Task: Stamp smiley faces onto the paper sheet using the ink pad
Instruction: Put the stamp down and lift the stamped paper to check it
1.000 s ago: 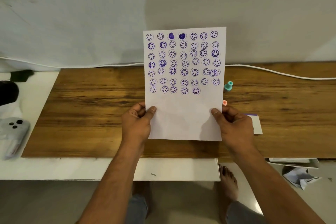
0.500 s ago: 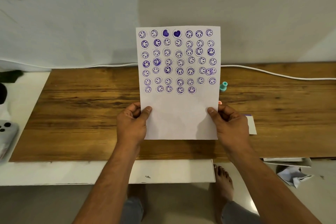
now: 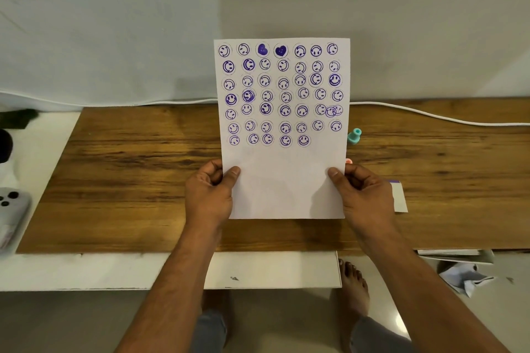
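Observation:
I hold a white paper sheet (image 3: 286, 180) upright above the wooden board (image 3: 129, 175). Several rows of purple smiley stamps cover its upper part; its lower part is blank. My left hand (image 3: 210, 195) pinches the sheet's lower left edge, and my right hand (image 3: 362, 192) pinches its lower right edge. A teal stamp (image 3: 354, 136) lies on the board just right of the sheet. A pink stamp (image 3: 348, 161) peeks out behind the sheet above my right thumb. The ink pad (image 3: 398, 196), white with a purple strip, is mostly hidden behind my right hand.
A white cable (image 3: 436, 116) runs along the back of the board by the wall. A grey device with black buttons (image 3: 11, 206) lies on the white table (image 3: 258, 269) at left. Crumpled paper (image 3: 464, 278) lies on the floor at right. My bare feet show below.
The view has shifted slightly, so the sheet and hands sit a little further left in the frame. The grip on the sheet is unchanged.

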### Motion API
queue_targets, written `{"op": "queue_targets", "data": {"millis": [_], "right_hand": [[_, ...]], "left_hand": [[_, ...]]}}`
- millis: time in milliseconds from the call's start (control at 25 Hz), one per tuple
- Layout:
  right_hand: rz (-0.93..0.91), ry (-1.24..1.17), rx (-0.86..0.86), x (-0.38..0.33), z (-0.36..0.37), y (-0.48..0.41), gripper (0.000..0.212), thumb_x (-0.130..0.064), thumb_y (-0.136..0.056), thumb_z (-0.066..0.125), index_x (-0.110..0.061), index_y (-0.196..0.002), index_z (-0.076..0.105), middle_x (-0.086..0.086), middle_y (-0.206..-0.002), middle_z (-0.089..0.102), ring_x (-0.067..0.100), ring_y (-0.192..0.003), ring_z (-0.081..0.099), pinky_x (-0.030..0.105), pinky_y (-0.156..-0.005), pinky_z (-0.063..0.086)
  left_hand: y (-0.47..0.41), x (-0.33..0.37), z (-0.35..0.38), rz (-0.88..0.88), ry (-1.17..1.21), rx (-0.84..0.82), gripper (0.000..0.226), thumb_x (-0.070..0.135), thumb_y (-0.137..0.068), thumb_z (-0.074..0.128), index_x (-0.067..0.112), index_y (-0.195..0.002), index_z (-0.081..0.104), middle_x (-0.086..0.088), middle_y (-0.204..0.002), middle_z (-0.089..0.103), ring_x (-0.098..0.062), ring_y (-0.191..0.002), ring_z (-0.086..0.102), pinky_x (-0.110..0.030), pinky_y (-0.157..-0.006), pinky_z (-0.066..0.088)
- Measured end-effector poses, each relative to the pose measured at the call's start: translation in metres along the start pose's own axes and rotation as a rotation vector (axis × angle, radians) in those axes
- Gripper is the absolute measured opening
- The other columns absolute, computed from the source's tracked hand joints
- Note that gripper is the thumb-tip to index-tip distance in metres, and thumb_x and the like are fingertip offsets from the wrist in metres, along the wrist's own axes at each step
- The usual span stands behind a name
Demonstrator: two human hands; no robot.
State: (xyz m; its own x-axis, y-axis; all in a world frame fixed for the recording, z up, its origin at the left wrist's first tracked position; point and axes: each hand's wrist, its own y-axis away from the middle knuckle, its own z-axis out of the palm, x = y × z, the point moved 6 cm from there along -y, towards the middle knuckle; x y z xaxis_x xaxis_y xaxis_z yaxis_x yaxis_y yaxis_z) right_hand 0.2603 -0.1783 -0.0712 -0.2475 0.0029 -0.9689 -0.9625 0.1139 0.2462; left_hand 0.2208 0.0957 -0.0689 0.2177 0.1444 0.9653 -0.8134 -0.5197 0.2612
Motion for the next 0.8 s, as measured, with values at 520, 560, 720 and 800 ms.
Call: {"op": "queue_targets", "data": {"millis": [520, 560, 720, 800], "right_hand": [[0.070, 0.368, 0.013, 0.013, 0.000, -0.003, 0.008, -0.032, -0.093, 0.076, -0.029, -0.100, 0.076, -0.014, -0.092, 0.074, 0.011, -0.087, 0.070, 0.032, -0.069, 0.058], [0.069, 0.415, 0.011, 0.014, 0.000, -0.003, 0.010, -0.033, -0.093, 0.076, -0.029, -0.102, 0.075, -0.018, -0.089, 0.071, 0.007, -0.084, 0.069, 0.028, -0.065, 0.054], [-0.033, 0.708, 0.049, 0.006, 0.002, 0.004, 0.015, -0.034, -0.094, 0.073, -0.024, -0.105, 0.075, -0.020, -0.080, 0.065, 0.005, -0.075, 0.063, 0.027, -0.066, 0.050], [-0.240, 0.869, 0.128, -0.014, 0.007, 0.013, 0.018, -0.035, -0.095, 0.072, -0.022, -0.108, 0.072, -0.009, -0.092, 0.072, 0.010, -0.076, 0.060, 0.029, -0.071, 0.048]], "left_hand": [[-0.003, -0.011, -0.015, -0.008, -0.441, 0.058, 0.016, 0.017, -0.088, 0.076, 0.032, -0.085, 0.069, 0.014, -0.084, 0.075, -0.006, -0.075, 0.071, -0.033, -0.075, 0.059], [-0.003, -0.011, -0.016, -0.001, -0.520, 0.051, 0.016, 0.018, -0.087, 0.077, 0.032, -0.086, 0.067, 0.014, -0.082, 0.074, -0.006, -0.074, 0.071, -0.034, -0.075, 0.059], [0.000, -0.017, -0.017, -0.023, -0.769, -0.003, 0.025, 0.021, -0.085, 0.077, 0.023, -0.108, 0.069, 0.009, -0.090, 0.076, -0.015, -0.079, 0.071, -0.034, -0.075, 0.055], [0.001, -0.017, -0.016, -0.010, -0.859, -0.013, 0.028, 0.023, -0.084, 0.077, 0.023, -0.111, 0.069, 0.007, -0.092, 0.076, -0.019, -0.082, 0.070, -0.033, -0.075, 0.052]]}}
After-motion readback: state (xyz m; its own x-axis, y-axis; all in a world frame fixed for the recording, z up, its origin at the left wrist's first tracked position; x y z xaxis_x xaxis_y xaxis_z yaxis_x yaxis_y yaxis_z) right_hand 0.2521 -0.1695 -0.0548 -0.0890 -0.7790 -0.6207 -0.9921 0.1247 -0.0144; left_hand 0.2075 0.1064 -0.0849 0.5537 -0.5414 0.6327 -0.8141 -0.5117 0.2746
